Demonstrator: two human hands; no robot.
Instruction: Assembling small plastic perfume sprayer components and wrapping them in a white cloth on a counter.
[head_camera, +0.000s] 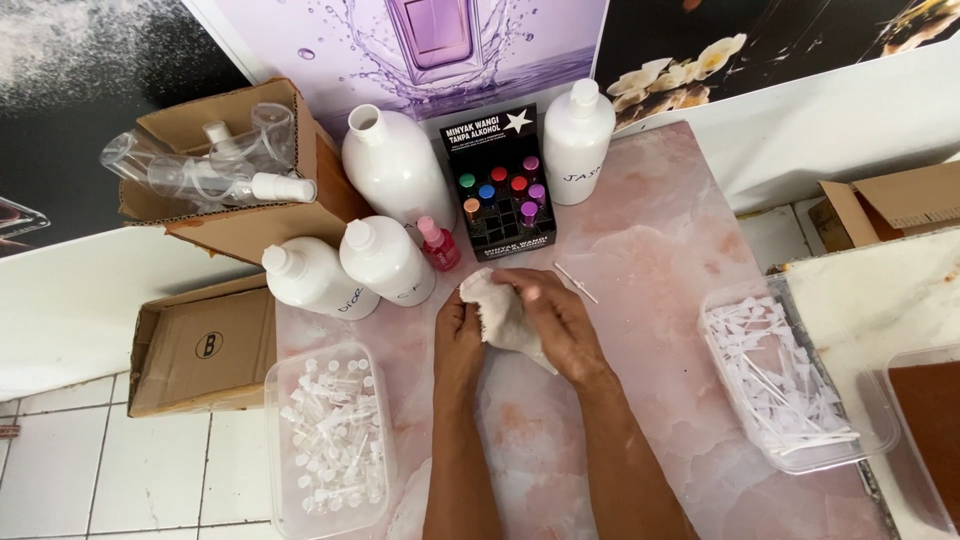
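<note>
We clutch crumpled white cloth (503, 318) over pink marble desk (650, 240): left hand (458, 332) and right hand (555, 318) both clenched around it. Soft, light, likely grips anywhere.

A pink marbled counter (660, 250) stands against a white wall (850, 120) hung with posters (450, 40); white floor tiles (70, 470) lie at left.

— What is that pale thing near the middle of the worktop?

— A crumpled off-white cloth (503, 318), bunched into a soft wad with a pointed tail trailing toward the near edge.

— Lying flat?

— No, gathered up and creased, raised off the pink marbled worktop (660, 230), a bit toward its far edge.
</note>
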